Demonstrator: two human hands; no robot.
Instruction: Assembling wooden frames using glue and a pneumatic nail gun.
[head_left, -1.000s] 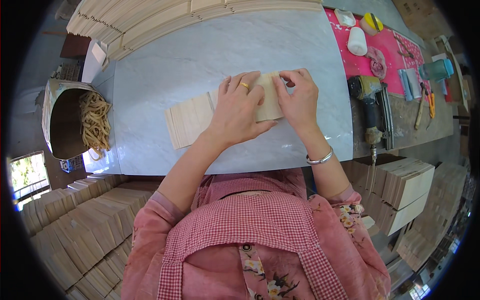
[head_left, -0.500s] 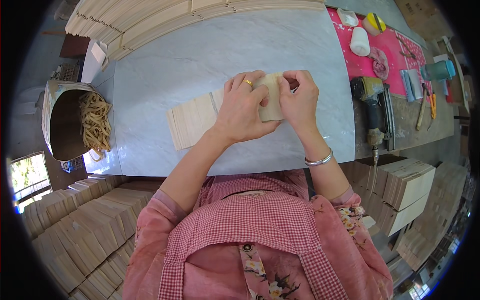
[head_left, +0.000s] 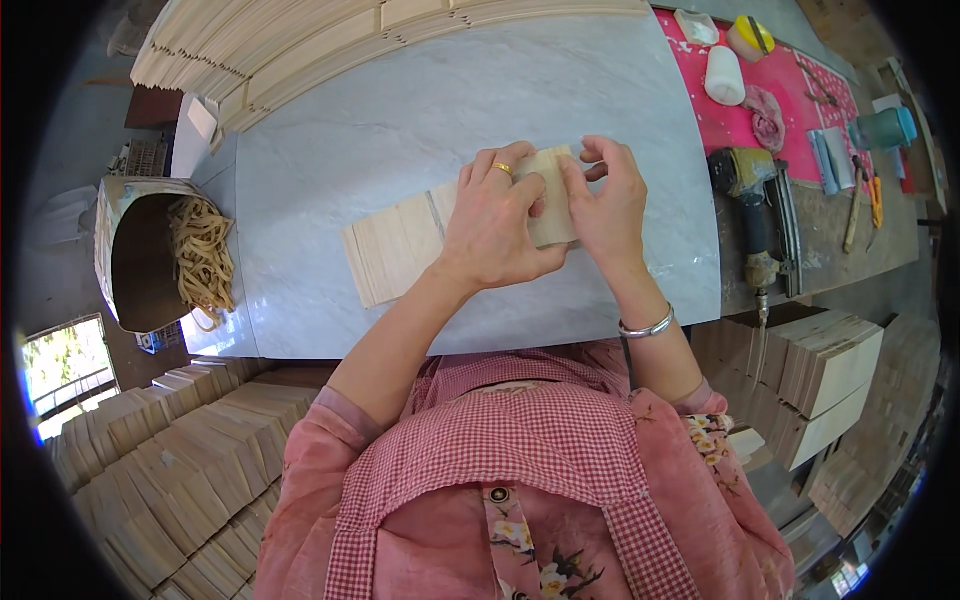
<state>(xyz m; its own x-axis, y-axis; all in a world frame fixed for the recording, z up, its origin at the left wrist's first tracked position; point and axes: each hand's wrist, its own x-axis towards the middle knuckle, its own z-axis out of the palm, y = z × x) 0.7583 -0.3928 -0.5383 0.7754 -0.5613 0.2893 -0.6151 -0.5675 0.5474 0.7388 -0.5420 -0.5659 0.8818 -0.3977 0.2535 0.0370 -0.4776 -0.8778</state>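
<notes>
A row of thin pale wooden boards [head_left: 392, 252] lies packed together on the grey marbled tabletop, slanting up to the right. My left hand [head_left: 498, 220], with a gold ring, is closed over its right part, the thumb along the near edge and bent fingers on the far side and top. At the row's right end is a wider pale board face [head_left: 552, 212], partly under that hand. My right hand [head_left: 610, 205] is beside this end, its thumb against the board. Its index finger is raised away from the thumb, with a gap between; the other fingers are partly hidden.
Long wooden strips [head_left: 330, 50] are stacked along the far edge. Left stands a box [head_left: 108, 240] beside tan bands [head_left: 200, 255]. Right are a nail gun [head_left: 752, 205], a white bottle [head_left: 724, 77] and a hammer [head_left: 856, 205]. Wood stacks [head_left: 180, 445] flank me below.
My right thumb and index finger have spread apart, and the index finger has lifted off the board's end. My left hand keeps its hold. The whole view has shifted slightly.
</notes>
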